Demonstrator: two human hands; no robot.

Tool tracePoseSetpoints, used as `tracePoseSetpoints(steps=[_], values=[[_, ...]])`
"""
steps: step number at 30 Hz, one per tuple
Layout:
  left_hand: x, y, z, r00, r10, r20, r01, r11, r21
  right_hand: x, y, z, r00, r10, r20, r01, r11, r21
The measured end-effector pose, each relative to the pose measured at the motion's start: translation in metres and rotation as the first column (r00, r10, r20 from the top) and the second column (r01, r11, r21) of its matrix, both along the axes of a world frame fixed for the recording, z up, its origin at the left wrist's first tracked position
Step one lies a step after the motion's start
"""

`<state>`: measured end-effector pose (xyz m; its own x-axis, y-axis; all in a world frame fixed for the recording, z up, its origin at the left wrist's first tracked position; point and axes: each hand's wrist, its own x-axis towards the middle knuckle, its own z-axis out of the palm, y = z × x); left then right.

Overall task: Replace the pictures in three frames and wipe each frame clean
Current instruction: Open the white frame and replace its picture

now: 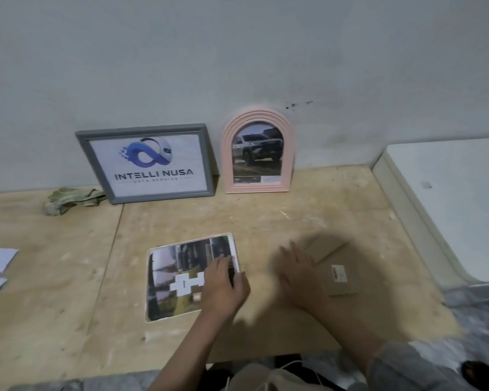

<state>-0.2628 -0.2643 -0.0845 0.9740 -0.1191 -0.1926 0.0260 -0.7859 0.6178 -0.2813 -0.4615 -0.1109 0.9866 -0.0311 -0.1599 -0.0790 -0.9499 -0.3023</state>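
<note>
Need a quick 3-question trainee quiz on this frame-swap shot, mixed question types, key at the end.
1. True or false: the pink arched frame lies flat on the table.
2. Which hand touches the white frame lying on the table? A) left B) right C) neither
3. Fill in: the crumpled cloth sits to the ___ of the grey frame, as seen by the camera.

Key:
1. False; it stands upright against the wall.
2. A; the left hand rests on its right edge, while the right hand is on the brown backing board.
3. left
</note>
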Motion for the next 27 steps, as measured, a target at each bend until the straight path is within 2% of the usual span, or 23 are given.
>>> tracePoseSetpoints(steps=[2,4,9,12,14,16,20,22,27], values=[[-0.007,-0.037,0.0,0.999,0.003,-0.04,-0.006,0.997,-0.076,-0.009,-0.037,-0.005,0.989,-0.146,-0.007,0.146,0.989,0.035],[-0.009,-0.064,-0.002,0.995,0.017,-0.103,-0.029,0.993,-0.118,-0.016,-0.065,-0.003,0.951,-0.301,-0.076,0.305,0.951,0.05],[-0.01,-0.108,-0.01,0.984,0.042,-0.171,-0.056,0.995,-0.077,-0.028,-0.108,0.006,0.852,-0.5,-0.155,0.511,0.859,0.038],[-0.01,-0.124,-0.007,0.977,0.096,-0.193,-0.112,0.991,-0.075,-0.033,-0.116,-0.001,0.839,-0.526,-0.141,0.542,0.83,0.131],[-0.007,-0.129,-0.004,0.956,0.158,-0.246,-0.186,0.978,-0.096,-0.035,-0.113,-0.005,0.836,-0.525,-0.159,0.548,0.794,0.263],[-0.001,-0.131,-0.007,0.913,0.234,-0.334,-0.29,0.948,-0.129,-0.03,-0.114,-0.002,0.823,-0.554,-0.123,0.562,0.766,0.31],[0.01,-0.13,-0.02,0.797,0.364,-0.482,-0.463,0.881,-0.1,-0.016,-0.125,0.011,0.703,-0.672,-0.233,0.7,0.596,0.393],[0.012,-0.13,-0.017,0.786,0.379,-0.488,-0.468,0.881,-0.07,-0.011,-0.128,0.015,0.671,-0.685,-0.284,0.73,0.544,0.413],[0.013,-0.12,0.001,0.807,0.388,-0.445,-0.485,0.866,-0.123,-0.006,-0.114,0.019,0.663,-0.683,-0.308,0.737,0.522,0.428]])
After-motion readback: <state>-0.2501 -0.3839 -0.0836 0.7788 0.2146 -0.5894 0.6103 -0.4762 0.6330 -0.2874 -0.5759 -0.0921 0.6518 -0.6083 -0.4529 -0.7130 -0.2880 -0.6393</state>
